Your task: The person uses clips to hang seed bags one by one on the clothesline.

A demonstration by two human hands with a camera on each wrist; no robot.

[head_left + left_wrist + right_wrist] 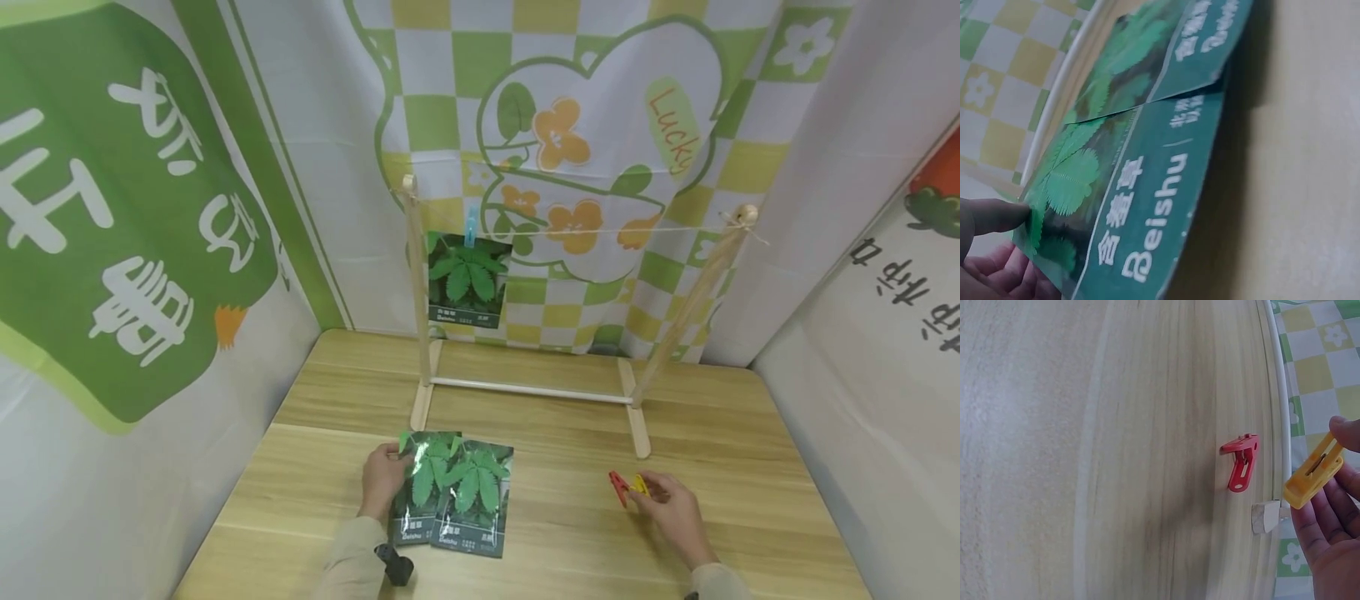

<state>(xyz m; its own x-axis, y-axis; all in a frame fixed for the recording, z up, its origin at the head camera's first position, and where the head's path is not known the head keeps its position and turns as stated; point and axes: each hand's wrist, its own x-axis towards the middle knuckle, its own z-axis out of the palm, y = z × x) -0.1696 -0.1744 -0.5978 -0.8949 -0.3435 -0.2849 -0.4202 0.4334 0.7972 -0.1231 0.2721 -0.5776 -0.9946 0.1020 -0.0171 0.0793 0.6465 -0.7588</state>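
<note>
My left hand (pixel 382 480) pinches the left edge of a green seed packet (pixel 1107 206), thumb on its printed front. A second seed packet (pixel 474 500) with the same leaf picture overlaps it on the right. In the right wrist view, a yellow clothespin (pixel 1311 481) is held between the thumb and fingers of my right hand (pixel 1341 550). Beside it on the table sits a red clothespin (pixel 1244 464). A third seed packet (pixel 467 283) hangs from a string (pixel 600 231), clipped by a light-blue clothespin (pixel 471 227).
The string runs between two wooden posts (pixel 417 283) of a rack behind the hands. A white rod (pixel 532 389) joins the rack's flat wooden feet (pixel 637 429) on the wood-grain table (pixel 555 475). Printed cloth (pixel 480 50) encloses the back and sides.
</note>
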